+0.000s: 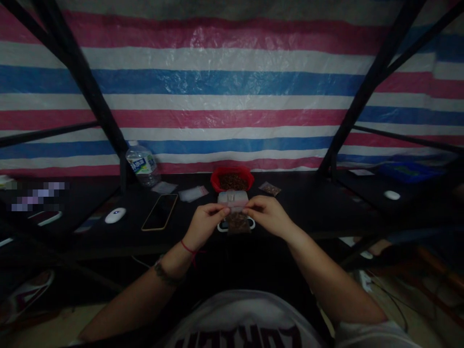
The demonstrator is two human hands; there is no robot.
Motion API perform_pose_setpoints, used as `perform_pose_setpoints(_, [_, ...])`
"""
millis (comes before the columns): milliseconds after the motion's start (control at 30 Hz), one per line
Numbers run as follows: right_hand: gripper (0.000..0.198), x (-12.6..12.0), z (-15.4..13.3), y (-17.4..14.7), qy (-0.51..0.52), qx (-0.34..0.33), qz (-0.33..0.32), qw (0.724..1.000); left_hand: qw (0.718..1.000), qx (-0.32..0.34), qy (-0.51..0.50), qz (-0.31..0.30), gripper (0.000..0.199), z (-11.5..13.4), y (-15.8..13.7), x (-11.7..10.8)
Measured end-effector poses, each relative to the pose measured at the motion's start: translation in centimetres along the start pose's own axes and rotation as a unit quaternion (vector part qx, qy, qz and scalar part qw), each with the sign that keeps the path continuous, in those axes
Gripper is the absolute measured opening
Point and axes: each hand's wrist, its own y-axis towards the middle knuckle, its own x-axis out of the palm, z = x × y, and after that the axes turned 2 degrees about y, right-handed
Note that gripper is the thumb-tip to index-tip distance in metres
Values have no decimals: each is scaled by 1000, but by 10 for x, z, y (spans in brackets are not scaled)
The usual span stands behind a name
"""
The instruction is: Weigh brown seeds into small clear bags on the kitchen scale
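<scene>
Clear plastic, thin and filled with small brown pieces, forms a flat bag [239, 223] held at the near edge of the black table [300, 212], in front of the person. The left grip [206, 220] and the right grip [271, 213] are each closed in a thumb-and-finger pinch on its upper corners. Behind it sits a white, rounded device with a pale square top [224, 196], probably a scale; whether the bag touches it cannot be told.

Spilling looks the main risk: whether the mouth is sealed is unclear, and if it gapes while one pinch slips, the pieces could scatter over the device or off the edge. Thin film could also tear under uneven pulling. A forward nudge might tip the red plastic bowl of brown pieces [214, 181], just beyond the device at 12 o'clock, or disturb the small clear filled packet [270, 188] at 1 o'clock.

At 10 o'clock, a large clear plastic bottle [147, 179] bears a blue, green and white label whose pale characters are too blurred to read. Dark block capitals cross the grey-white shirt [235, 309] at 6 o'clock, cropped and not surely legible.
</scene>
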Motion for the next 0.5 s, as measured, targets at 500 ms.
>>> perform_pose_setpoints(500, [10,4,0,2,-47,-13,107,993,994,82,47,46,23,9,2,-5])
